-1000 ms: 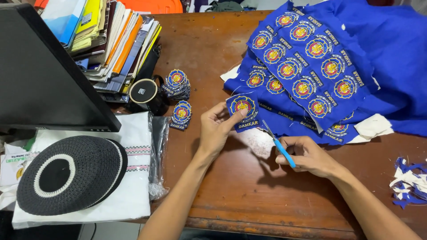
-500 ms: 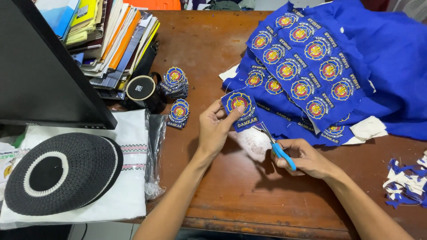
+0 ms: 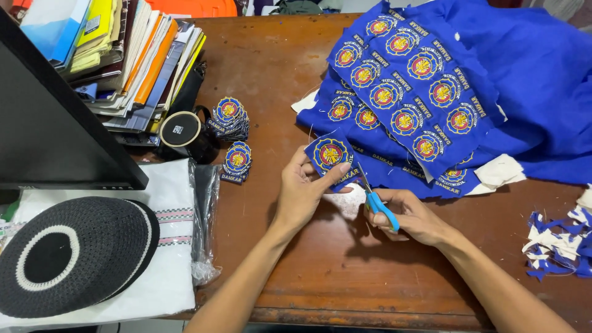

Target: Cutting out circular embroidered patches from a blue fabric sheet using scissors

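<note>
Blue patch sits pinched in the left hand, turned a bit since before; the right hand grips scissors at its edge.

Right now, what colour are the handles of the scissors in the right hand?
Light blue. The scissors show best in the head view, held in the right hand.

The patch pinched in the left hand is royal blue with a red-and-yellow round emblem ringed in white, matching the rows on the blue cloth at one o'clock. The scissors in the right hand have bright blue handles. At eight o'clock a black knitted cap with white rings lies on white fabric banded in a small black check; the table is reddish-brown wood.
</note>
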